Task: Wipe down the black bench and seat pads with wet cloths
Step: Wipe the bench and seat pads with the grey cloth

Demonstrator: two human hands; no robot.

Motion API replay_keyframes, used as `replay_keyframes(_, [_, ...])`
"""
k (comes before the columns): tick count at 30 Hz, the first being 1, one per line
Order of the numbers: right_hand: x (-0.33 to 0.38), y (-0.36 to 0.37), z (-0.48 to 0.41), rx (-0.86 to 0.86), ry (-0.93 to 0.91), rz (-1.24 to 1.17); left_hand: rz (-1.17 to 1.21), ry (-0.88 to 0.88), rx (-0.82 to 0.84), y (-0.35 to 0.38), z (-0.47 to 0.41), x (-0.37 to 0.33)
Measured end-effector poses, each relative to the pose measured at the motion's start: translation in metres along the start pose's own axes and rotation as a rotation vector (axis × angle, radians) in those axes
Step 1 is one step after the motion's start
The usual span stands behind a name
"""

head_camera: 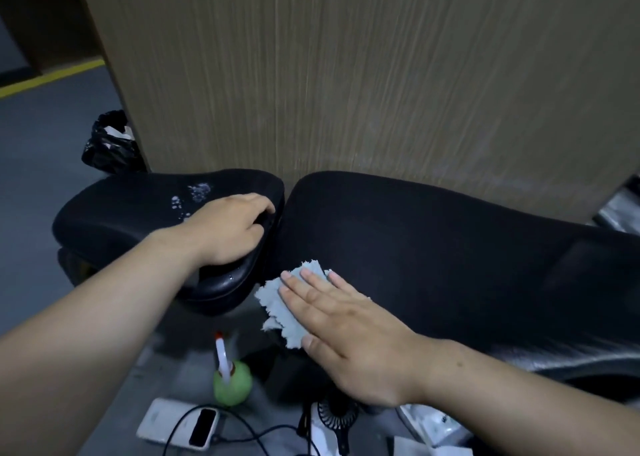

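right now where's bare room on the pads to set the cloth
Bare: the large pad right of the cloth, up to the wood panel; the left end of the small pad. Crowded: floor below, with spray bottle, power bank, fan.

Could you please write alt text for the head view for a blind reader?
A person's right hand presses a pale grey-blue cloth flat on a large black seat pad, while the left hand grips the edge of a smaller black pad flecked with white foam.

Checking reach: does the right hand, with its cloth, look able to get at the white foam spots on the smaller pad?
Probably not directly: the left hand grips the edge of the smaller pad, between the cloth and the foam spots, blocking the right hand.
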State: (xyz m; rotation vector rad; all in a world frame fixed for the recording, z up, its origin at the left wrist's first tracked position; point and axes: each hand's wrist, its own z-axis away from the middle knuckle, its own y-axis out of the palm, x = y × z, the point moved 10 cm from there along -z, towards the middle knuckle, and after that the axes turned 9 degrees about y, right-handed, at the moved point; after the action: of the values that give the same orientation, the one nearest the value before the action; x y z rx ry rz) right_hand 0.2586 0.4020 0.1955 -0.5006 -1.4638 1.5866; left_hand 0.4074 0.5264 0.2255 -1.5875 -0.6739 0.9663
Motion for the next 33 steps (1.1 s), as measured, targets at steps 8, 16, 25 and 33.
replay_keyframes(8, [-0.031, -0.003, 0.05, 0.032, 0.05, 0.032, -0.01, 0.01, 0.011, 0.003, 0.004, -0.001])
replay_keyframes(16, [-0.025, -0.008, 0.03, 0.033, 0.04, 0.059, -0.003, 0.015, -0.017, -0.001, 0.001, 0.001])
replay_keyframes(25, [-0.067, -0.043, -0.096, -0.024, 0.087, 0.035, -0.012, -0.002, -0.081, -0.01, -0.013, 0.007])
replay_keyframes(33, [-0.122, -0.086, -0.179, -0.074, 0.197, 0.014, -0.123, -0.071, -0.142, -0.01, -0.037, -0.003])
